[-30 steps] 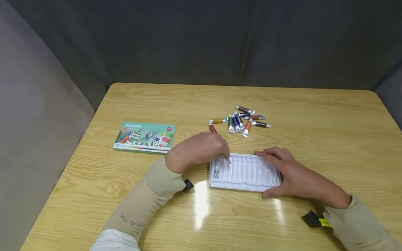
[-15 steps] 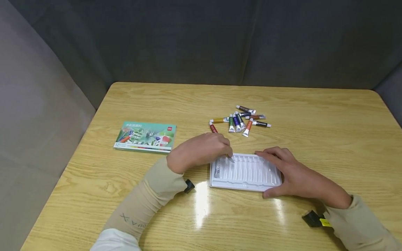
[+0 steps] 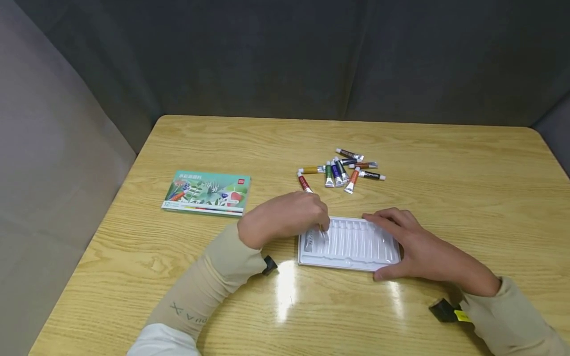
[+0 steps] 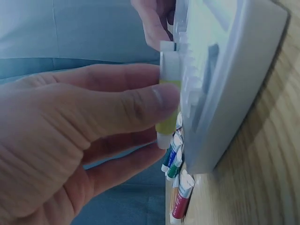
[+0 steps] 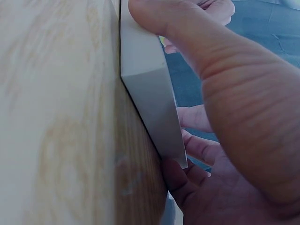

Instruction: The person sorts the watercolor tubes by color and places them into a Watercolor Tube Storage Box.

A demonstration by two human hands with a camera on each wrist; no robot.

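My left hand [image 3: 289,216] pinches a small yellow paint tube [image 4: 167,125] between thumb and fingers, over the left end of a white plastic tray [image 3: 343,263]. In the left wrist view its white cap points down the frame; in the head view the hand covers most of it. One tube with a silver end [image 3: 308,242] lies in the tray's leftmost slot. The slots farther right hold nothing. My right hand [image 3: 416,247] grips the tray's right end, thumb on the near side and fingers at the far side. The right wrist view shows the tray's pale side wall [image 5: 150,93].
Beyond the tray lies a loose cluster of several paint tubes, among them a red tube [image 3: 305,182], an orange tube [image 3: 352,181] and a black tube [image 3: 372,175]. A green printed paint box [image 3: 207,194] lies to the left on the wooden table [image 3: 467,198].
My left fingers have shifted slightly, and the tube's silver end has turned to point nearer along the slots. The right hand keeps its hold on the tray.
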